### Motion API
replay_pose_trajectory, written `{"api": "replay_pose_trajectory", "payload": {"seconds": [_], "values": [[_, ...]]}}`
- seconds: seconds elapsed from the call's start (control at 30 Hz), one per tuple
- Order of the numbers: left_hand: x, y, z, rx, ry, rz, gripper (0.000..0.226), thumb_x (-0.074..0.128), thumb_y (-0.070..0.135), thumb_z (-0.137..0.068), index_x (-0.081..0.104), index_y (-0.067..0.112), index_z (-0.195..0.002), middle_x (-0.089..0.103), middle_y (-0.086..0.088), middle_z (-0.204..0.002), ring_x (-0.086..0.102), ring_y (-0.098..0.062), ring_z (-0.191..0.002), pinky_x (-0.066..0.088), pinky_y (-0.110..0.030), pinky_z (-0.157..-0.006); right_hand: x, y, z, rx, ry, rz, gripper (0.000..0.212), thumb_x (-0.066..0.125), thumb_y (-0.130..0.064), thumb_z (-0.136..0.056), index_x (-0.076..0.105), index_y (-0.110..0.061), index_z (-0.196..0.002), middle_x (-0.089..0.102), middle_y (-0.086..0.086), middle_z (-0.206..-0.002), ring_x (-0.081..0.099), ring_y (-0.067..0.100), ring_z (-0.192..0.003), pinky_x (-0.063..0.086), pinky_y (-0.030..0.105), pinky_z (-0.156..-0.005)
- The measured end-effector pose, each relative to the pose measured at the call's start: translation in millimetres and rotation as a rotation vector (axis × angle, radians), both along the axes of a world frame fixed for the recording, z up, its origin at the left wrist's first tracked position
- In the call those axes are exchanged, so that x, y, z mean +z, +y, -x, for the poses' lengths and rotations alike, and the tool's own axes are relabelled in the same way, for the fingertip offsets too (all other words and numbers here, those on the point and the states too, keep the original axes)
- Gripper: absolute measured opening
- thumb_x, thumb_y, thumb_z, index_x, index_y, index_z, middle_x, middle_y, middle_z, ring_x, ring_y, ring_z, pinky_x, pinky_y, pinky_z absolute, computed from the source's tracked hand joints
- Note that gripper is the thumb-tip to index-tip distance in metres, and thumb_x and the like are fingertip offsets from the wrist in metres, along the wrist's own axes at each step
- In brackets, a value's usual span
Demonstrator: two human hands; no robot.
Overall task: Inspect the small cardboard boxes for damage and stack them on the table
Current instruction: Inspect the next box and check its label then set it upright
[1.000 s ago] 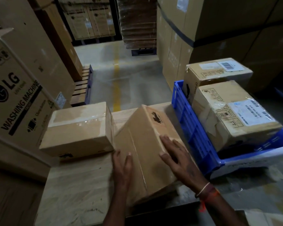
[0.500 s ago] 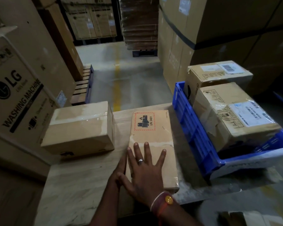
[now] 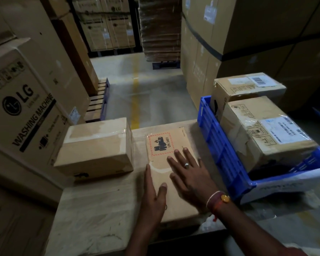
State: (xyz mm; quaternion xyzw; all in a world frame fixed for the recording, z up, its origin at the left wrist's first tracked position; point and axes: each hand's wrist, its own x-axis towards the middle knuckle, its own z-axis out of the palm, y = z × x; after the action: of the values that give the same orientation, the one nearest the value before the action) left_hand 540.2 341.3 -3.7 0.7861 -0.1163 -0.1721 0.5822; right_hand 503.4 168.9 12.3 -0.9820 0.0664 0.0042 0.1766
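A flat cardboard box [image 3: 166, 145] with a red-bordered UN 3481 label lies on the wooden table [image 3: 92, 215]. My right hand [image 3: 190, 174] rests flat on its top with fingers spread and a ring on one finger. My left hand [image 3: 153, 196] lies along the box's left edge, thumb on top. A taller taped cardboard box [image 3: 96, 148] sits to the left on the table, apart from the flat box. Two more cardboard boxes, one near [image 3: 262, 133] and one far [image 3: 246, 89], stand in a blue plastic crate [image 3: 220, 150] at the right.
A large washing machine carton [image 3: 22, 111] stands close on the left. Tall stacked cartons [image 3: 248, 37] rise behind the crate. A concrete aisle with a yellow line [image 3: 136, 89] runs ahead, with a pallet [image 3: 98, 102] at its left side.
The flat box was tilted up on edge a second ago and now lies flat, label up. My right hand has slid forward over its top; my left hand stays at its left edge.
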Motion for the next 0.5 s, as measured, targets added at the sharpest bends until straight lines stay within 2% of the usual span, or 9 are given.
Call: {"api": "replay_pose_trajectory", "payload": {"seconds": [0.07, 0.13, 0.2, 0.27, 0.37, 0.5], "values": [[-1.5, -4.2, -11.2, -0.040, -0.162, -0.160, 0.081, 0.055, 0.032, -0.099, 0.001, 0.059, -0.153, 0.004, 0.025, -0.166, 0.024, -0.018, -0.152, 0.045, -0.055, -0.108, 3.2, -11.8, -5.1, 0.009, 0.032, 0.012, 0.060, 0.019, -0.059, -0.105, 0.000, -0.047, -0.161, -0.014, -0.014, -0.169, -0.022, 0.015, -0.155, -0.001, 0.069, -0.122], [4.8, -17.6, -30.0, -0.050, -0.361, -0.318, 0.083, 0.053, 0.033, -0.097, 0.000, 0.040, -0.161, -0.006, 0.010, -0.170, 0.001, -0.015, -0.157, 0.023, -0.050, -0.123, 6.3, -20.1, -13.1, -0.007, 0.043, 0.026, 0.058, 0.021, -0.057, -0.107, 0.005, -0.043, -0.162, -0.009, -0.013, -0.170, -0.019, 0.013, -0.155, -0.008, 0.073, -0.118], [18.8, -35.2, -45.8, -0.072, -0.458, -0.437, 0.080, 0.049, 0.034, -0.100, -0.001, 0.031, -0.162, -0.013, 0.005, -0.170, -0.010, -0.016, -0.156, 0.009, -0.051, -0.126, 6.4, -21.2, -21.3, -0.070, 0.031, 0.033, 0.059, 0.022, -0.054, -0.108, 0.005, -0.039, -0.163, -0.009, -0.011, -0.170, -0.020, 0.013, -0.154, -0.012, 0.074, -0.116], [24.8, -50.5, -60.5, -0.094, -0.489, -0.569, 0.076, 0.042, 0.038, -0.103, -0.005, 0.031, -0.162, -0.019, 0.004, -0.169, -0.017, -0.017, -0.155, 0.002, -0.057, -0.123, 2.2, -19.6, -27.6, -0.128, 0.031, 0.031, 0.061, 0.020, -0.055, -0.107, 0.002, -0.038, -0.163, -0.015, -0.011, -0.169, -0.025, 0.014, -0.153, -0.009, 0.073, -0.116], [16.1, -60.2, -69.0, -0.123, -0.491, -0.680, 0.069, 0.033, 0.045, -0.105, -0.003, 0.033, -0.162, -0.014, 0.002, -0.170, -0.018, -0.021, -0.155, 0.011, -0.061, -0.122, -6.1, -17.7, -29.6, -0.158, 0.037, 0.004, 0.062, 0.021, -0.053, -0.107, 0.002, -0.038, -0.163, -0.015, -0.010, -0.170, -0.027, 0.015, -0.152, 0.000, 0.069, -0.121], [6.8, -58.3, -69.1, -0.099, -0.537, -0.686, 0.067, 0.033, 0.047, -0.103, 0.006, 0.033, -0.163, -0.006, 0.003, -0.171, -0.015, -0.020, -0.156, 0.031, -0.051, -0.119, -13.5, -16.7, -27.8, -0.167, -0.002, -0.023, 0.062, 0.020, -0.054, -0.105, 0.003, -0.039, -0.163, -0.014, -0.012, -0.170, -0.025, 0.015, -0.154, 0.003, 0.063, -0.124]]}}
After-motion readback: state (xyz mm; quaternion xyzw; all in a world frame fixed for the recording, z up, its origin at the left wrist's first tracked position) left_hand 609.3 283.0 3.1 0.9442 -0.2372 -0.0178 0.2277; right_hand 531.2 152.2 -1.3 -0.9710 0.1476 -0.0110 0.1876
